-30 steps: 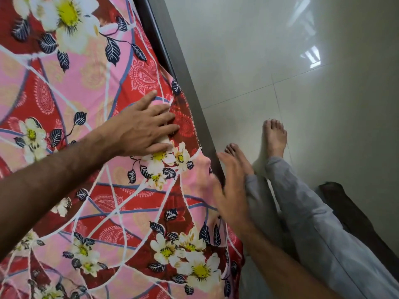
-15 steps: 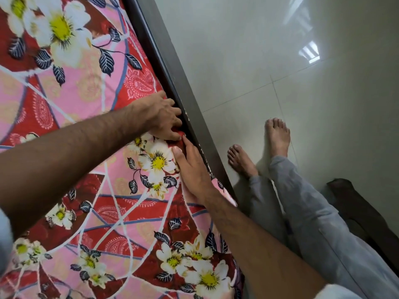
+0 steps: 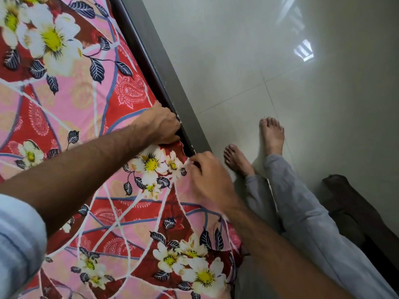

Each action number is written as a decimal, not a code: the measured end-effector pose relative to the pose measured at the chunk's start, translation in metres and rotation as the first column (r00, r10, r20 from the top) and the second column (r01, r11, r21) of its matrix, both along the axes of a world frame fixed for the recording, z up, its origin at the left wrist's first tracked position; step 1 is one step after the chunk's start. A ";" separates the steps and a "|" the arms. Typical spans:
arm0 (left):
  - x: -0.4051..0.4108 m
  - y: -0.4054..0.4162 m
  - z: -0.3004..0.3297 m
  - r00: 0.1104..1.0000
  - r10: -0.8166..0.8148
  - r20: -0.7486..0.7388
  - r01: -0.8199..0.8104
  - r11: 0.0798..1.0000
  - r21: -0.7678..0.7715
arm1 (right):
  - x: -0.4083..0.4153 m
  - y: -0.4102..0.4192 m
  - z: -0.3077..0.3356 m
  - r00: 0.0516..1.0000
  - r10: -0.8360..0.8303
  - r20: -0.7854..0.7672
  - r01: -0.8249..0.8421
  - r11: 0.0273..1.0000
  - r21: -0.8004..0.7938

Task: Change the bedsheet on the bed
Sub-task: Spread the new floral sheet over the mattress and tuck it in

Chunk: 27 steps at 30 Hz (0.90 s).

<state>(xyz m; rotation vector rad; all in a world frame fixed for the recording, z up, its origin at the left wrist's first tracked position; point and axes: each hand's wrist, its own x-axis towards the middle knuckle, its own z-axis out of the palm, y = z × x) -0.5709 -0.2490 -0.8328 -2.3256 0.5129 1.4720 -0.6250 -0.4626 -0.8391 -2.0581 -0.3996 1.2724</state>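
The floral bedsheet (image 3: 90,130), red and pink with white flowers, lies spread over the mattress and fills the left of the view; its side edge runs along the dark bed frame (image 3: 170,83), and nearer the person a loose part of it hangs down over the side of the bed. The left hand (image 3: 160,124) sits right at that edge, its fingers (image 3: 172,138) curled down into the narrow gap between mattress and frame with the cloth under them, which looks like pushing the sheet's margin down so that it stays tucked; how deep the fingers go cannot be seen. Just beside it, toward the person, the right hand (image 3: 208,180) has its fingertips (image 3: 197,164) bent and pinching the hem where the tucked stretch ends and the hanging stretch begins, probably to gather the next length and feed it toward the gap. Both hands work close together because the tuck has to advance along the edge bit by bit. Judging from this, the fresh sheet is already on and the tucking of this side is under way, with the nearer part not yet done. The person stands barefoot on the pale tiled floor (image 3: 280,61), close against the frame, with a dark low object (image 3: 356,208) behind the legs.
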 end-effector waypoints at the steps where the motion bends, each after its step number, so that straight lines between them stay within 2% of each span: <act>1: -0.001 -0.001 0.001 0.999 0.041 0.027 -0.040 0.999 -0.034 | 0.001 -0.014 -0.003 0.997 -0.079 -0.004 0.079 0.996 0.039; 3: 0.000 -0.004 0.003 0.997 0.071 0.035 -0.069 0.996 -0.057 | 0.002 -0.041 -0.009 0.961 -0.262 -0.093 0.265 0.964 0.025; 4: 0.002 -0.006 0.005 0.999 0.031 0.036 -0.029 0.998 -0.048 | 0.004 -0.056 -0.016 0.943 -0.311 -0.117 0.312 0.950 -0.015; 6: 0.003 -0.010 0.008 0.995 -0.078 0.057 0.080 0.997 -0.025 | 0.008 -0.081 -0.025 0.931 -0.347 -0.113 0.341 0.938 -0.064; 9: -0.010 -0.030 0.018 0.977 -0.145 0.154 0.168 0.974 -0.152 | 0.004 -0.105 -0.038 0.890 -0.411 -0.197 0.391 0.911 -0.133; 12: -0.050 -0.074 0.039 0.979 -0.021 0.205 0.092 0.936 -0.340 | -0.013 -0.114 -0.040 0.852 -0.366 -0.373 0.299 0.927 -0.226; 14: -0.082 -0.103 0.053 0.988 0.033 0.150 0.023 0.934 -0.357 | -0.025 -0.114 -0.030 0.797 -0.265 -0.542 0.158 0.959 -0.237; 16: -0.119 -0.130 0.061 0.996 0.025 0.087 0.004 0.947 -0.320 | -0.040 -0.113 -0.022 0.783 -0.167 -0.600 0.035 0.973 -0.226; 17: -0.137 -0.142 0.065 0.998 0.027 0.056 -0.008 0.949 -0.314 | -0.048 -0.112 -0.019 0.834 -0.134 -0.535 0.009 0.973 -0.230; 18: -0.155 -0.150 0.065 0.999 0.036 0.038 -0.022 0.946 -0.322 | -0.056 -0.115 -0.017 0.910 -0.118 -0.398 0.013 0.966 -0.256; 19: -0.169 -0.156 0.066 0.999 0.047 0.024 -0.036 0.944 -0.328 | -0.064 -0.117 -0.011 0.976 -0.097 -0.192 0.040 0.959 -0.281; 20: -0.180 -0.161 0.064 0.998 0.062 0.011 -0.055 0.943 -0.329 | -0.072 -0.122 -0.006 0.995 -0.096 -0.021 0.088 0.960 -0.266; 21: -0.185 -0.164 0.063 0.997 0.073 -0.006 -0.071 0.943 -0.324 | -0.079 -0.125 0.003 0.990 -0.113 0.080 0.127 0.970 -0.205; 22: -0.188 -0.168 0.059 0.998 0.066 -0.018 -0.068 0.945 -0.321 | -0.090 -0.131 0.010 0.985 -0.155 0.070 0.163 0.979 -0.122; 24: -0.183 -0.172 0.053 0.999 0.043 -0.023 -0.048 0.954 -0.296 | -0.113 -0.141 0.031 0.971 -0.203 -0.127 0.205 0.979 0.003; 26: -0.172 -0.177 0.041 1.000 -0.020 -0.010 0.017 0.968 -0.250 | -0.129 -0.146 0.045 0.922 -0.174 -0.344 0.189 0.982 0.010; 27: -0.166 -0.179 0.035 0.998 -0.054 -0.022 0.048 0.973 -0.225 | -0.133 -0.145 0.045 0.898 -0.172 -0.405 0.194 0.981 0.013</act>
